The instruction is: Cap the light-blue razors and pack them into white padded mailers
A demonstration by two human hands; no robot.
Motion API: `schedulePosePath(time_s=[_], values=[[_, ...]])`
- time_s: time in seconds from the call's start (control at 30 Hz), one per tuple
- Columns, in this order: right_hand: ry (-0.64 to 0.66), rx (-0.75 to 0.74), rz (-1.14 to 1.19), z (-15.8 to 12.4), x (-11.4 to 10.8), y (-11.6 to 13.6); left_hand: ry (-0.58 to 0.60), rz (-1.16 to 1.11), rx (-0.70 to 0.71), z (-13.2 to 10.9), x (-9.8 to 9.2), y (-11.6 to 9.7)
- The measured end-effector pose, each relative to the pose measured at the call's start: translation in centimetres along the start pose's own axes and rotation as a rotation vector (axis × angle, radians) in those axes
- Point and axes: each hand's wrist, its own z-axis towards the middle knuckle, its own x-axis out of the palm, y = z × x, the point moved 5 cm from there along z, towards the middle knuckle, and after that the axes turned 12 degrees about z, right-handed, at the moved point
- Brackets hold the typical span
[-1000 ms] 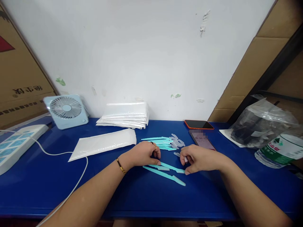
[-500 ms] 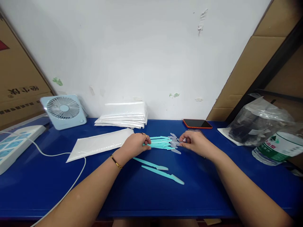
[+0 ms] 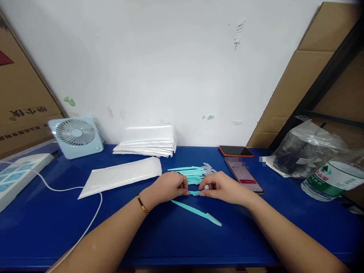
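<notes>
Between my two hands is a turquoise eyebrow razor (image 3: 195, 193); its middle shows, while both ends are covered by fingers. My left hand (image 3: 170, 186) pinches one end, fingers closed. At the other end my right hand (image 3: 220, 186) is closed on the razor, and something small and pale shows at its fingertips that I cannot make out. Just behind them lies a loose bunch of turquoise eyebrow razors (image 3: 190, 172), their clear-capped tips (image 3: 208, 167) pointing right. A single eyebrow razor (image 3: 196, 211) lies slantwise on the blue table nearer to me.
A white padded envelope (image 3: 121, 176) lies left, with a stack of envelopes (image 3: 146, 140) behind it. Two phones, one orange-edged (image 3: 236, 151) and one lit (image 3: 245, 176), lie right. Around the sides are a fan (image 3: 76, 137), power strip (image 3: 21, 178), white cable (image 3: 93, 212) and labelled bottle (image 3: 330, 180).
Both hands have come nearer to me, off the bunch, onto one of the two razors lying in front. My right hand moved left, uncovering the lit phone.
</notes>
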Motion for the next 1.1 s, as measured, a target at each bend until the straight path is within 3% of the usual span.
schedulePosePath(time_s=[0.2,0.43,0.6,0.7,0.77,0.9,1.03,1.1], values=[[-0.144,0.018,-0.001,0.4,-0.7,-0.6,-0.127,0.102,0.011,0.6,-0.6,-0.3],[-0.141,0.026,0.018,-0.1,-1.5,-1.0,-0.202,0.095,0.012,0.8,-0.8,-0.2],[-0.298,0.1,-0.057,-0.4,-4.4,-2.9,-0.179,0.103,-0.049,1.0,-0.6,1.1],[-0.353,0.095,-0.109,-0.3,-5.1,-3.3,-0.209,0.084,-0.025,0.5,-1.1,0.2],[-0.37,0.094,-0.084,-0.4,-5.3,-3.3,-0.147,0.038,0.06,-0.1,-1.2,-1.2],[-0.269,0.092,0.03,-0.7,-4.6,-3.0,0.013,0.034,0.179,-1.0,-0.4,-3.3],[-0.047,0.049,0.114,-0.9,-2.6,-1.6,-0.034,0.058,0.05,-0.6,-0.1,-2.4],[-0.005,0.04,0.139,-0.8,-1.6,-1.0,-0.065,0.027,-0.023,-0.3,-0.2,-1.5]])
